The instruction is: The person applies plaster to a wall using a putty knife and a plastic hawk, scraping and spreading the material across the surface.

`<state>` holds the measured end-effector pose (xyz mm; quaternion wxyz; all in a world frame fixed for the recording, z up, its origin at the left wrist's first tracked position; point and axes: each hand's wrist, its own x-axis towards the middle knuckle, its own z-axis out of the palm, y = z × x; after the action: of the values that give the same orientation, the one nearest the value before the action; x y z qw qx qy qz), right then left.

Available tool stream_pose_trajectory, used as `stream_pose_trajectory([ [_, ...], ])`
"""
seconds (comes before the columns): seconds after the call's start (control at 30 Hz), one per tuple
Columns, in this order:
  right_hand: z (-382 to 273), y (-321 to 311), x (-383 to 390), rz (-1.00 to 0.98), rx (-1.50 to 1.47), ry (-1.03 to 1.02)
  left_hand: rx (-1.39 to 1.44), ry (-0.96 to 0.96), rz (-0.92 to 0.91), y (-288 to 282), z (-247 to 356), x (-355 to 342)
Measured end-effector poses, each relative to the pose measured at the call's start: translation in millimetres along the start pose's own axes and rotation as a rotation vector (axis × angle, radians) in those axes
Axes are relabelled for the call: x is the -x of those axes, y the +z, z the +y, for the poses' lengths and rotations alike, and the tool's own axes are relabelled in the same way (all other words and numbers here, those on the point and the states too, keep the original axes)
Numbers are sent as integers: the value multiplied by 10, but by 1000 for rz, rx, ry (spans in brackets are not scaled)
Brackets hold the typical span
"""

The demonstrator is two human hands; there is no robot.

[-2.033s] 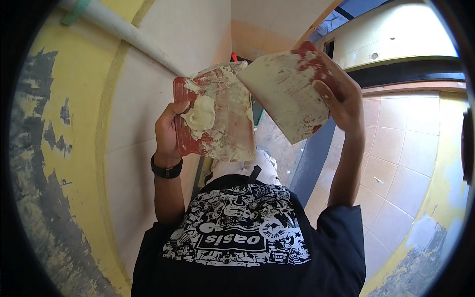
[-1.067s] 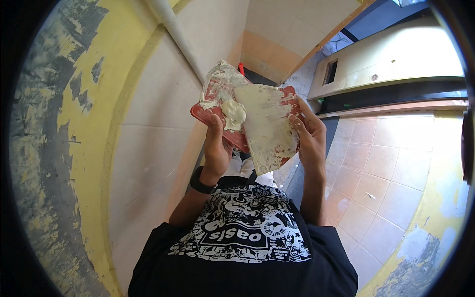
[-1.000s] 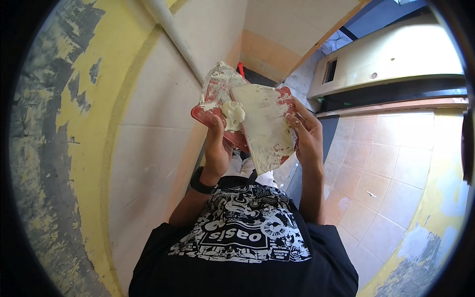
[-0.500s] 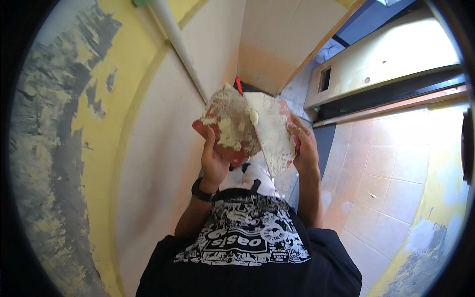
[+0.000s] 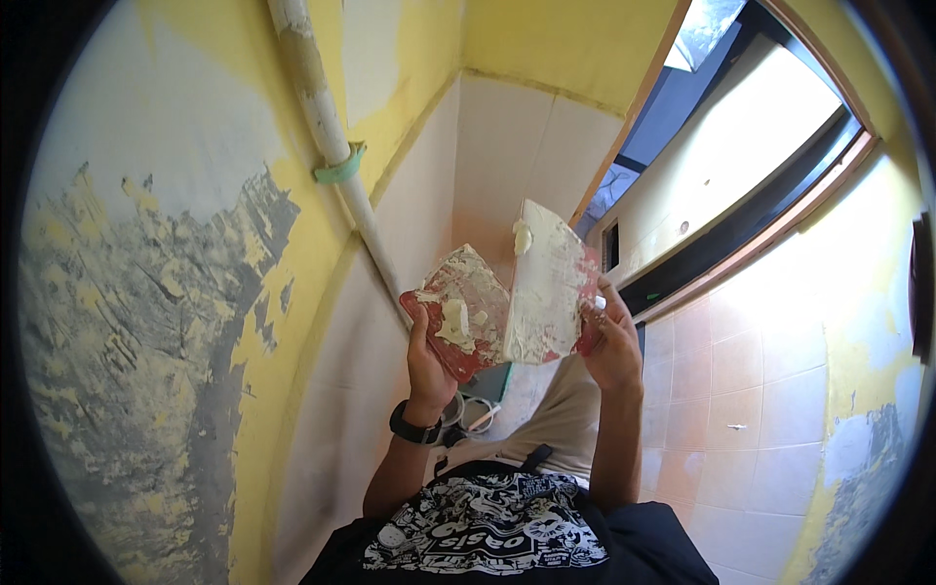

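Observation:
My left hand point(image 5: 425, 375), with a dark strap at the wrist, grips a red plastic spreader point(image 5: 453, 302) smeared with cream paste, with a thick dab on its face. My right hand point(image 5: 614, 341) grips a second red spreader point(image 5: 547, 283), mostly coated in pale paste, tilted up beside the first. A lump of paste point(image 5: 523, 236) clings near the upper left edge of this second spreader. The two blades are side by side, meeting or nearly meeting at their inner edges.
A yellow, patchily skimmed wall point(image 5: 136, 331) stands at the left, with a white pipe point(image 5: 302, 68) and green band. A tiled wall point(image 5: 736, 380) is at the right below an opening with a cream board point(image 5: 741, 117). Some coiled items point(image 5: 478, 417) lie on the floor beyond my hands.
The view has tilted toward the upper wall. The right spreader has slid from over the left one to beside it and risen, now carrying a lump of paste on its edge.

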<state>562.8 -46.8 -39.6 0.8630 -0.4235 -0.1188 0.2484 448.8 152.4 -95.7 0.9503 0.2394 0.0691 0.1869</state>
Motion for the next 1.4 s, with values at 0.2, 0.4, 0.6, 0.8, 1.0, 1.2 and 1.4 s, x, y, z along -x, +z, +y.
stream_pose_trajectory([
  [0.2, -261, 252, -107, -113, 199, -167, 42, 96, -62, 44, -41, -33],
  [0.4, -479, 149, -641, -280, 341, -186, 28, 140, -150, 49, -17, -39],
  [0.6, -373, 689, -1721, -181, 415, -618, 36, 181, -78, -14, -160, -89],
  [0.8, -351, 1645, -2367, -49, 855, -1057, -31, 159, 40, -144, -219, -57],
  [1.0, -345, 1974, -2722, -24, 954, -1165, -33, 56, 135, -7, -153, -4],
  [1.2, -233, 2239, -2866, -3, 1022, -1132, -55, 11, 184, 24, -109, -21],
  [1.4, -165, 2527, -2937, -76, 1145, -1158, -28, -14, 207, 90, -118, -19],
])
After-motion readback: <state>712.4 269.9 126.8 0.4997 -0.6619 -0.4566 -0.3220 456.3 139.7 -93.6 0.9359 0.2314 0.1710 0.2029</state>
